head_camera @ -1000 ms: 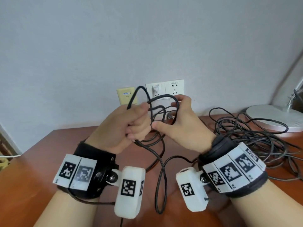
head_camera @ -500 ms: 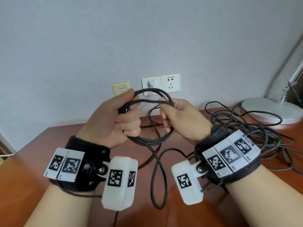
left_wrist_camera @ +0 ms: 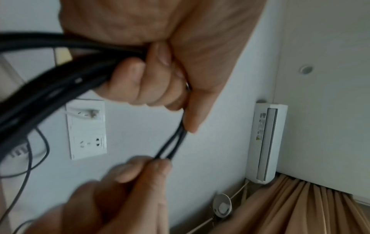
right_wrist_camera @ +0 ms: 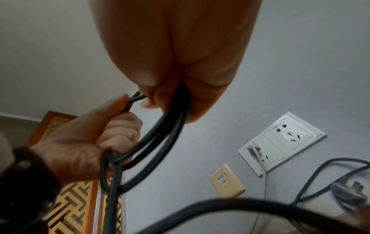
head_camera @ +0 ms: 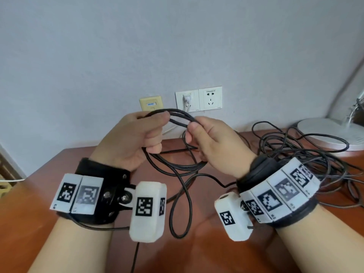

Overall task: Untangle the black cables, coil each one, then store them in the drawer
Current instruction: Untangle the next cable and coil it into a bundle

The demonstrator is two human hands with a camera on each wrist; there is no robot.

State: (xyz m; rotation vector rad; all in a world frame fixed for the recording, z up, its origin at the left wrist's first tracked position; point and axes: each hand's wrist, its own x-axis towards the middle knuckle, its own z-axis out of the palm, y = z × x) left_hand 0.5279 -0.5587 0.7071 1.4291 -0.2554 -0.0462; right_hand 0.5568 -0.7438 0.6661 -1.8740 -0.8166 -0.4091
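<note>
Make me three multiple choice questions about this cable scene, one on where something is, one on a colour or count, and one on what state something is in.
1. Where is the loose tangle of cable?
A. On the table to the right of the hands
B. In an open drawer
C. Hanging from the wall

2. What colour is the small wall plate left of the white sockets?
A. Red
B. Cream yellow
C. Black

3. How is the coiled cable held?
A. Left hand only
B. Lying untouched
C. Both hands grip it

Answers: 1 A, the pile lies by the lamp base. 2 B, it is pale yellow. 3 C, the left hand and right hand both pinch its loops.
</note>
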